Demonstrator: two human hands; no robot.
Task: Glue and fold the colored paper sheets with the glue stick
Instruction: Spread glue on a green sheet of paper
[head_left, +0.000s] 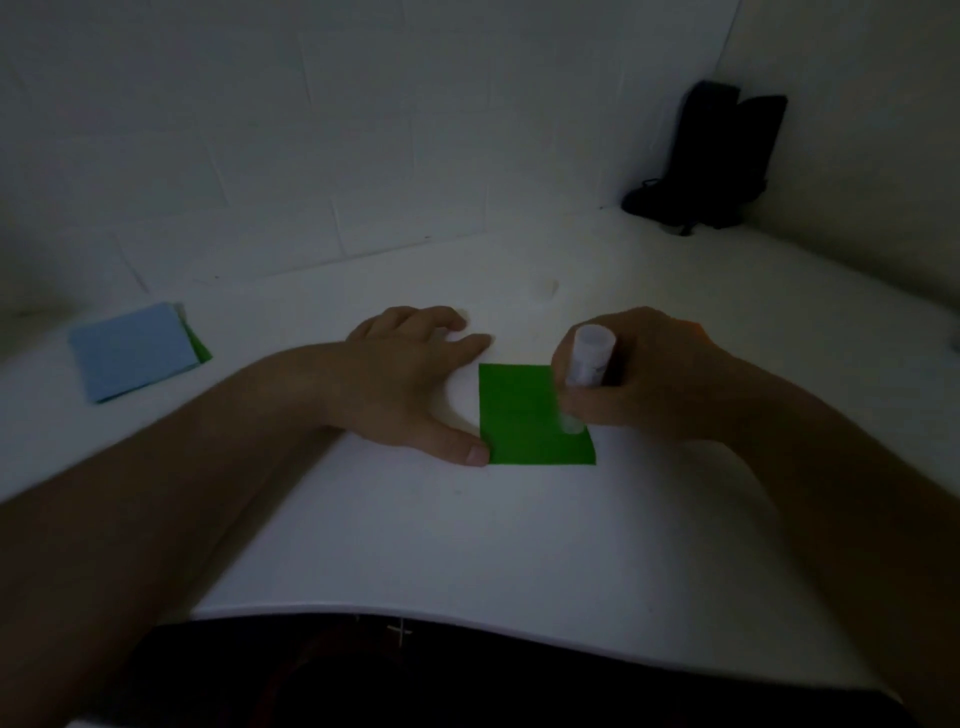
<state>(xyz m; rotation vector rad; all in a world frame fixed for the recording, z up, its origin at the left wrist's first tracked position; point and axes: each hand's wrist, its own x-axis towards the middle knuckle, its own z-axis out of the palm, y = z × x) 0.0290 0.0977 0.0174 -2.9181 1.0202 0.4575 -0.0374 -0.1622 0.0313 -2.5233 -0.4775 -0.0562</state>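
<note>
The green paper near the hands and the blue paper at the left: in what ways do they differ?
The green paper lies alone between the hands; the blue paper tops a small stack at the far left. The right hand presses a glue stick on the green paper and the left hand rests at its edge, while nothing touches the blue paper. The blue paper looks larger. Both lie flat on the white table.

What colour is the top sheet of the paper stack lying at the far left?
Light blue, seen in the head view.
</note>
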